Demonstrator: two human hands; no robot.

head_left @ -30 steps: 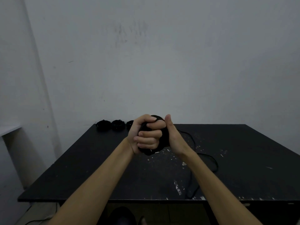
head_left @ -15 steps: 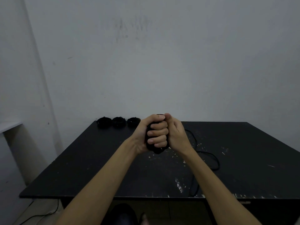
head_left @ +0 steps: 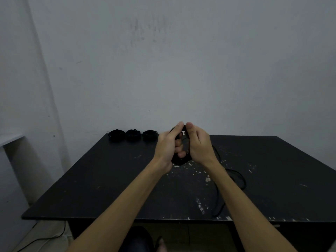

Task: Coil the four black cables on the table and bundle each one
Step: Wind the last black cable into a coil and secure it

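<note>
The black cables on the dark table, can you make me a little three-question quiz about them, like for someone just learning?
1. True or false: three coiled black cable bundles sit in a row at the far left edge of the scuffed black table.
2. Which hand grips the black cable coil held above the table? A) left hand only B) right hand only C) both
3. Fill in: the loose black cable tail trails on the table to the person's ____ side.

Key: 1 true; 2 C; 3 right.
</note>
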